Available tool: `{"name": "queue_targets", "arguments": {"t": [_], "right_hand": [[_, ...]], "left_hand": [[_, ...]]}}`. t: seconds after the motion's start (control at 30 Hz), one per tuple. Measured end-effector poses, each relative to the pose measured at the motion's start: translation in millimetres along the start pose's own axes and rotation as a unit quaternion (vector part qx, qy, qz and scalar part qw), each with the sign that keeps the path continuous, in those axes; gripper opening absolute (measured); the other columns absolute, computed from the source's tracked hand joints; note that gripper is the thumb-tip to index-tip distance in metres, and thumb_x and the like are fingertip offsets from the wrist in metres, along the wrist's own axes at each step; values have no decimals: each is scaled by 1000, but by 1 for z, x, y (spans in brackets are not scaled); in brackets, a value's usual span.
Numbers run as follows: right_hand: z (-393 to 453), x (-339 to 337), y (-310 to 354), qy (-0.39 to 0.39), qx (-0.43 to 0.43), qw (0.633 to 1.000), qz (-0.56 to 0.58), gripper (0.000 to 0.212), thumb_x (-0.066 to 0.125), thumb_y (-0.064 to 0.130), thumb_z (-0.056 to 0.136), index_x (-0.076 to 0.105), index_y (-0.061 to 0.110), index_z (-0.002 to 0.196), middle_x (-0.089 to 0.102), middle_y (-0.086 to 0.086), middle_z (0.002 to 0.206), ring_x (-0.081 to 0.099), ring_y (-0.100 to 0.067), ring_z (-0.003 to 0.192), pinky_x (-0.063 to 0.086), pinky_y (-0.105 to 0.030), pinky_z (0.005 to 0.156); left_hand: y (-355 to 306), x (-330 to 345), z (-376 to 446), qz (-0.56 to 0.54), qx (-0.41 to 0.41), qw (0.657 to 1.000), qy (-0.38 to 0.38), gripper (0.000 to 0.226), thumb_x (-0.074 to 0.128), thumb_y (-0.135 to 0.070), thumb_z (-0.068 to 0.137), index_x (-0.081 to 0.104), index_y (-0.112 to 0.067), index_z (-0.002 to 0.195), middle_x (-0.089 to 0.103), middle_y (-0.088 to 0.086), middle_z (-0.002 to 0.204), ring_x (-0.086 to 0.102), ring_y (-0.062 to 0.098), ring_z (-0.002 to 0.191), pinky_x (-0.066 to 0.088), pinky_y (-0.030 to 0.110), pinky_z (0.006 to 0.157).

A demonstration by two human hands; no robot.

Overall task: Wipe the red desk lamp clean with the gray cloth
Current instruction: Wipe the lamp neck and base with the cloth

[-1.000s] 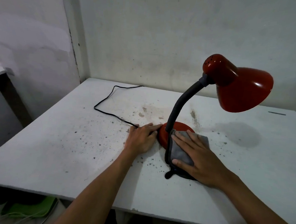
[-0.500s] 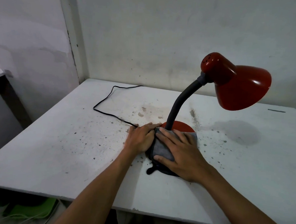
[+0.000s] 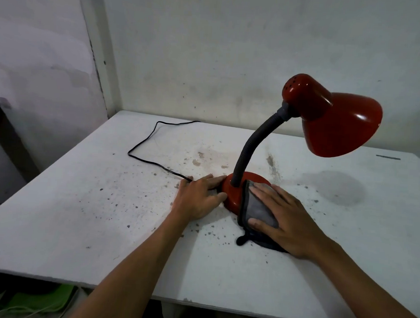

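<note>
Left hand flat, fingers spread, braces the red desk lamp base mid-tabletop so right hand, open-palmed, can press gray cloth onto it.

one head-worn view looks forward and down, close over the table.

Dim, even light — soft shadows, wide-angle bowing
</note>
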State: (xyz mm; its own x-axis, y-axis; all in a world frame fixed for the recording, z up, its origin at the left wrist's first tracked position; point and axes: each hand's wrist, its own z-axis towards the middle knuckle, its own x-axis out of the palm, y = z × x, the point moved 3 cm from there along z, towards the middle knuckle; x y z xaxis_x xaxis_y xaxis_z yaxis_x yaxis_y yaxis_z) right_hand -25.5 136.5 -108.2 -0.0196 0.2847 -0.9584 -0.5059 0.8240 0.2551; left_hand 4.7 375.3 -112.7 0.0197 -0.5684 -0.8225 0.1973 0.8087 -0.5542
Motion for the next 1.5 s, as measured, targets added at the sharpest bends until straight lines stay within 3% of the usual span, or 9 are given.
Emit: {"name": "queue_targets", "arguments": {"t": [0.17,0.57,0.67,0.8,0.9,1.0,1.17,1.23,1.5], "right_hand": [[30,1,-20,26,18,998,60,84,31,90,86,11,52,159,12,28,169,7,-9,158,18,-50,128],[102,-10,-40,100,4,987,128,84,39,93,80,35,48,152,44,13,159,44,-15,144,35,-51,119],[92,-6,-38,77,5,990,120,77,37,88,86,30,51,153,39,16,162,39,-13,147,32,-52,121],[57,2,-32,47,-7,995,86,67,37,70,98,13,53,159,9,27,169,4,-4,158,10,-41,128],[35,4,-24,36,-13,996,82,65,37,66,99,12,55,158,3,35,167,-10,2,156,5,-38,122],[40,4,-30,49,-10,993,107,62,36,67,98,11,61,155,3,37,165,-8,5,155,7,-43,126],[75,-1,-44,60,-25,986,152,50,36,75,96,19,75,144,19,30,166,17,-1,156,19,-51,128],[90,-2,-44,77,-43,986,143,51,41,69,99,27,65,148,28,27,164,27,-4,152,26,-51,126],[104,-15,-27,125,-95,978,135,43,53,30,106,38,55,139,47,27,146,41,17,131,31,-15,111]], "left_hand": [[4,1,2,0,-17,1000,4,75,53,-63,76,36,-49,147,42,-3,155,31,12,146,10,48,117],[1,-2,0,-8,-10,1000,1,75,51,-61,76,38,-44,148,42,-1,156,31,14,146,10,48,117],[2,-2,0,-8,-5,1000,0,76,49,-62,75,39,-44,148,43,-1,155,30,13,147,10,48,117],[1,-2,-2,-7,-9,1000,5,76,49,-61,75,39,-44,148,41,0,156,33,16,146,10,48,117],[0,-3,-1,-6,-9,1000,4,76,48,-60,75,39,-44,148,41,0,156,34,17,145,10,48,116],[0,-2,-1,-2,-11,1000,6,75,48,-61,76,37,-45,149,40,1,157,35,19,144,10,49,117],[1,-2,-1,2,-11,1000,6,75,48,-63,76,38,-44,149,41,0,156,36,19,144,11,48,117],[-1,-3,-2,4,-11,1000,5,76,48,-63,76,38,-43,148,41,0,156,36,19,144,11,47,117],[-2,-4,-3,-16,6,1000,-3,75,48,-61,75,45,-37,146,53,-8,147,43,16,139,19,49,116]]}}
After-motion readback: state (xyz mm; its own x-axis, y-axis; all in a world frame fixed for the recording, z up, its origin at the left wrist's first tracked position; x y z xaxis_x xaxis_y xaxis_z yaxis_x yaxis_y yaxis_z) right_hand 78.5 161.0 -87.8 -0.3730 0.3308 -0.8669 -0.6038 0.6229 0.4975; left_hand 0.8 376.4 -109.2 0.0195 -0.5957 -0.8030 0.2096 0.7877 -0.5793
